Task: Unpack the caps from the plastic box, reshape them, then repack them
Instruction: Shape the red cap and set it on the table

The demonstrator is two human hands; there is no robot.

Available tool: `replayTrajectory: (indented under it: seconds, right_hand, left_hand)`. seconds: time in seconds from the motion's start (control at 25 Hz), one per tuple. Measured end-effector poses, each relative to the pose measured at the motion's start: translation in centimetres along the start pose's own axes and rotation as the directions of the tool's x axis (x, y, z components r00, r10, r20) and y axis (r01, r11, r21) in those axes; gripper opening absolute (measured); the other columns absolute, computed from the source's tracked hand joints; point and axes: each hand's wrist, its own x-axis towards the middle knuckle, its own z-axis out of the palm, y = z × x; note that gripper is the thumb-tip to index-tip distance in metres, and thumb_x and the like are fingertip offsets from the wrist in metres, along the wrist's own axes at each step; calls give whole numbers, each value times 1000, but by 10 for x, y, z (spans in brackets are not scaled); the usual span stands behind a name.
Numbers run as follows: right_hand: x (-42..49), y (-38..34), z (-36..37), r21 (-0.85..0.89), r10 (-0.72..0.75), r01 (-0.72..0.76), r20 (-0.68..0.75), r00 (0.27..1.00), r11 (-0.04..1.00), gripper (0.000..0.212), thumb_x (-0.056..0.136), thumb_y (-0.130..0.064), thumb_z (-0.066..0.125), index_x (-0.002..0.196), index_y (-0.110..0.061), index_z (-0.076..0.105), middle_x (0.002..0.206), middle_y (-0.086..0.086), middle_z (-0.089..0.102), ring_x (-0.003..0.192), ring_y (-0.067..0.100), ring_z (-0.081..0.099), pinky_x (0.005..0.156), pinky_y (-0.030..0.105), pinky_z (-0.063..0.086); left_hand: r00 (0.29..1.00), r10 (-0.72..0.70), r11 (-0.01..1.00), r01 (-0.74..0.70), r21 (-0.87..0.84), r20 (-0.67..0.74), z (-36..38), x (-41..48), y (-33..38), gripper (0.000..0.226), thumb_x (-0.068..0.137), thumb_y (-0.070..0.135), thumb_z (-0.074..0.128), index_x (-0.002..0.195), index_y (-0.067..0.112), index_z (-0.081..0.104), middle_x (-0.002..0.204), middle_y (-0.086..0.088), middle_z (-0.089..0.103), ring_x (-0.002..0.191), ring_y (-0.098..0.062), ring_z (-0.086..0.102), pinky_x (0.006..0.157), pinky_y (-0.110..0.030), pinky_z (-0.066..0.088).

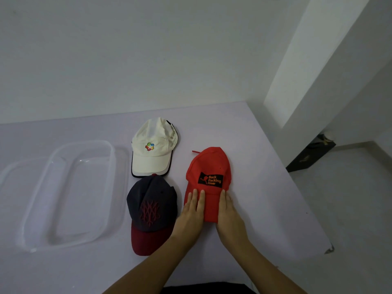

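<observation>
Three caps lie on the pale table. A red cap (209, 166) with a black patch sits at the right; my left hand (191, 213) and my right hand (230, 217) rest flat on the two sides of its brim, fingers straight. A navy cap (151, 206) with a dark red brim lies to the left of it. Behind that lies a white cap (151, 147) with a coloured logo. The clear plastic box (110, 158) stands empty at the left.
The box appears to rest on or beside its clear lid (8, 172). The table's right edge (297, 187) drops to the floor, where a dark object (311, 151) stands by the wall. A white wall runs behind the table.
</observation>
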Motion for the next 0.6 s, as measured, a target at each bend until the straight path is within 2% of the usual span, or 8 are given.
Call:
replayTrajectory:
  seconds: [0.08, 0.12, 0.24, 0.32, 0.4, 0.44, 0.52, 0.6]
  right_hand:
    - [-1, 1, 2, 55, -45, 47, -49, 998, 997, 79, 84, -1, 61, 142, -2, 8, 147, 27, 33, 125, 37, 50, 85, 44, 55]
    - [-1, 2, 1, 79, -57, 61, -54, 997, 995, 78, 84, 0, 59, 143, -2, 8, 147, 26, 32, 123, 37, 52, 85, 45, 55]
    - [-2, -6, -10, 227, -77, 83, -37, 996, 970, 73, 94, -6, 46, 146, -11, -5, 155, 15, 19, 133, 29, 40, 108, 39, 38]
    - [-3, -11, -14, 314, -96, 120, -89, 991, 942, 75, 93, -5, 46, 144, -19, -9, 155, 12, 22, 133, 25, 40, 111, 34, 34]
    - [-5, -17, -19, 374, -80, 121, -123, 989, 919, 75, 92, -3, 47, 142, -21, -7, 152, 13, 28, 130, 24, 44, 106, 26, 34]
    - [-6, -19, -21, 407, -63, 110, -128, 990, 907, 73, 92, -6, 46, 141, -22, -6, 150, 13, 32, 128, 24, 46, 104, 24, 34]
    - [-6, -24, -24, 443, -45, 98, -129, 991, 891, 69, 90, -20, 40, 141, -21, -6, 146, 12, 38, 124, 24, 49, 101, 24, 37]
    - [-6, -28, -23, 461, -40, 93, -123, 992, 883, 70, 86, -28, 37, 141, -21, -7, 142, 12, 44, 120, 24, 52, 99, 26, 40]
  left_hand:
    - [996, -88, 993, 85, -81, -33, -4, 5, -7, 73, 100, 17, 36, 139, 10, -24, 158, -16, -8, 147, -26, 0, 116, -31, 24]
    - [991, -124, 987, 118, -104, -53, -7, 7, -8, 72, 100, 19, 36, 144, 7, -20, 158, -17, -7, 147, -27, 0, 116, -32, 22]
    - [983, -172, 969, 156, -190, -69, -11, 5, -2, 72, 99, 22, 40, 148, 5, -10, 159, -15, -4, 147, -27, 2, 116, -34, 19]
    - [978, -159, 955, 117, -271, -139, -10, 3, 2, 73, 97, 23, 44, 149, 8, -5, 159, -13, 3, 146, -26, 14, 115, -35, 26]
    - [975, -142, 921, 66, -384, -172, -12, 2, 6, 69, 97, 23, 44, 150, 11, 3, 157, -10, 17, 139, -22, 31, 111, -36, 35]
    - [975, -148, 884, 54, -465, -168, -14, 2, 9, 63, 98, 22, 43, 150, 13, 8, 153, -9, 28, 133, -19, 40, 108, -33, 38]
    - [976, -184, 762, 64, -644, -120, -17, 0, 13, 53, 99, 19, 41, 147, 18, 18, 140, -6, 46, 119, -12, 51, 98, -17, 43]
    - [973, -214, 671, 83, -737, -86, -18, -3, 18, 49, 100, 16, 40, 145, 19, 22, 133, -4, 51, 110, -8, 53, 86, -2, 42]
